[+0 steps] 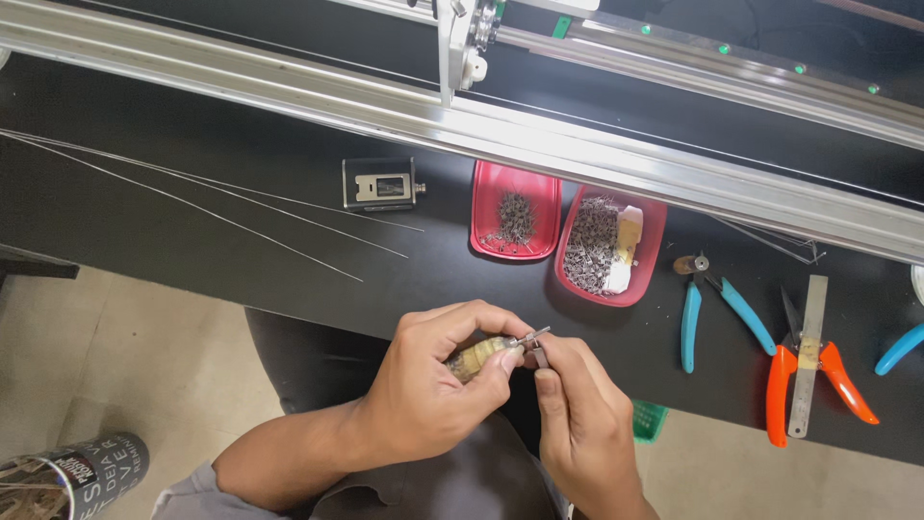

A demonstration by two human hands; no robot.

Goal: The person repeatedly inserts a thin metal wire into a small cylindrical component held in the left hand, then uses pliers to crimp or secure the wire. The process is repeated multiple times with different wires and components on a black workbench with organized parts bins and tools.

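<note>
Gripping a small wooden-handled tool (478,357) in your left hand (433,395), you have the fingers curled tight around its handle and the thumb pressed near its metal tip, which sticks out toward your right hand (577,419). Your right thumb and forefinger are pinched narrowly on a tiny metal part (539,355) touching that tip. Both hands hover above your lap, just off the near edge of the black table (173,226). Beyond the tool on the table sit two red trays (488,207) of small metal pieces, side by side. Right of the trays lie blue-handled pliers (695,313), then orange-handled cutters (784,380) under a steel ruler (807,356). Left of the trays rest a small dark metal block (380,183) and thin wires (212,207).
</note>
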